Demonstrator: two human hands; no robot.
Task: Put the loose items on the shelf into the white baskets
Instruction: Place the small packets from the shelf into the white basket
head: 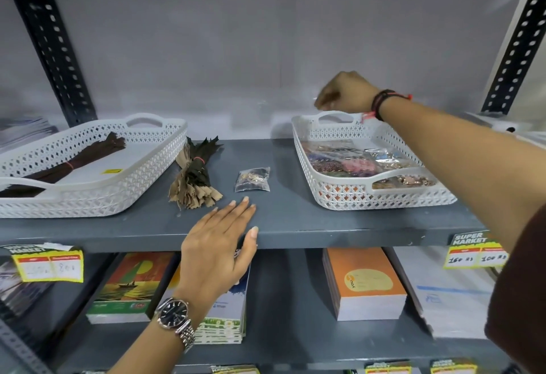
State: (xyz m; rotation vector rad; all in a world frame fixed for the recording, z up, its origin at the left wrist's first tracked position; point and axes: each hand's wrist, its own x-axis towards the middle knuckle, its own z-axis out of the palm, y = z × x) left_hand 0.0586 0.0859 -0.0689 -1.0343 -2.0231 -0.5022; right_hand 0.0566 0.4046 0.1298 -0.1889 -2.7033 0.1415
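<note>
Two white lattice baskets stand on the grey shelf [283, 225]. The left basket [141, 178] holds a dark brown zipper bundle [76, 160]. The right basket [384, 193] holds several clear packets of beads [348, 157]. Between the baskets lie a loose tied bundle of tan and black zippers [193, 175] and a small clear packet of trinkets [253, 180]. My left hand [220, 243] rests flat on the shelf's front edge, fingers apart, just short of the small packet. My right hand [344, 92] hovers above the right basket's far handle, fingers curled downward; whether it holds anything is hidden.
Black slotted uprights [51, 48] frame the shelf on both sides. Price tags [48, 262] hang from the shelf's front lip. Stacks of notebooks [365, 283] lie on the lower shelf. Papers lie at the far left behind the left basket.
</note>
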